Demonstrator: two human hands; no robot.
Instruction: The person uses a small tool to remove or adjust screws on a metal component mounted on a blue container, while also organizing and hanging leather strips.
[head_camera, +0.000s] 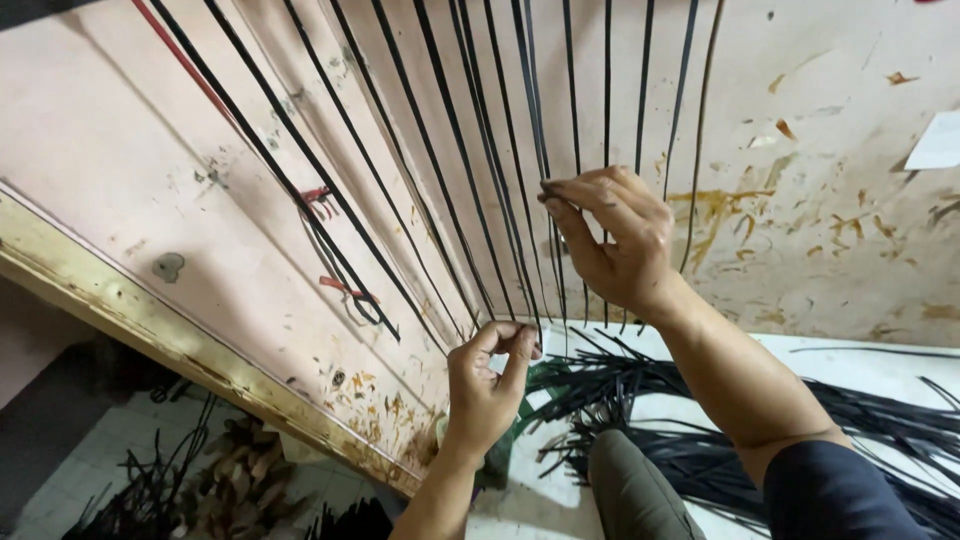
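Both hands are raised to a row of thin black strips (480, 150) that hang stretched down a stained pink wall (820, 200). Right hand (612, 240) is higher, its thumb and forefinger pinched together on one strip near the middle of the row. Left hand (490, 380) is lower and just left, its fingertips closed on a strip's lower end. Loose black strips (880, 420) lie heaped on the white floor (800, 350) at the right, beside the person's knee (630, 490).

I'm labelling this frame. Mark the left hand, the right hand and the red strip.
left hand (487, 385), head view, on the back of the hand below the pinching fingers.
right hand (612, 240), head view, on the back of the hand.
red strip (180, 55), head view, on its upper stretch against the wall.
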